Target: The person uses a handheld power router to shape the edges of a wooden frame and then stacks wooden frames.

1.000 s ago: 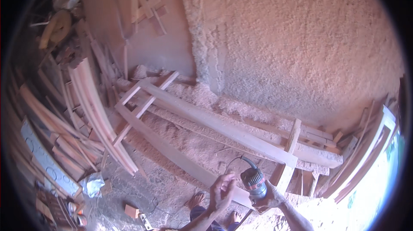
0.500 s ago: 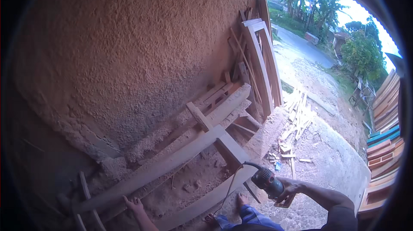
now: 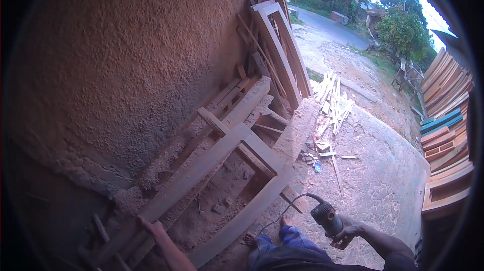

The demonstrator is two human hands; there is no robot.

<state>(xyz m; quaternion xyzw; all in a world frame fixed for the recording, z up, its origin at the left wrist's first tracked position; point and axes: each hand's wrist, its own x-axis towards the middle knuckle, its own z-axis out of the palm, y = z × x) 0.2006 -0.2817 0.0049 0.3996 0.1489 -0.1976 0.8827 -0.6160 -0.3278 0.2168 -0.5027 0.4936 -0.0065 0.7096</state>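
A long wooden frame (image 3: pixel 201 174) with two side rails joined by an end crosspiece (image 3: pixel 262 157) lies slantwise in front of me, propped on timber supports. My left hand (image 3: pixel 153 228) is closed over the far rail near its left end. My right hand (image 3: pixel 348 228) grips a corded power tool (image 3: pixel 327 218) with a dark cylindrical body and a flat tan base. It is held in the air to the right of the frame, apart from it. The tool's black cord (image 3: pixel 282 210) loops left and drops toward my feet.
A rough plastered wall (image 3: pixel 126 69) rises on the left, with wooden frames (image 3: pixel 282 49) leaning at its far end. Offcuts (image 3: pixel 333 104) lie heaped on the concrete floor (image 3: pixel 378 180). Stacked boards and frames (image 3: pixel 446 140) line the right. My bare feet stand by the near rail.
My left hand has gone from resting with spread fingers by the far rail to closing over it. The frame sits at a different tilt. The view has shifted right; the tool stays in my right hand.
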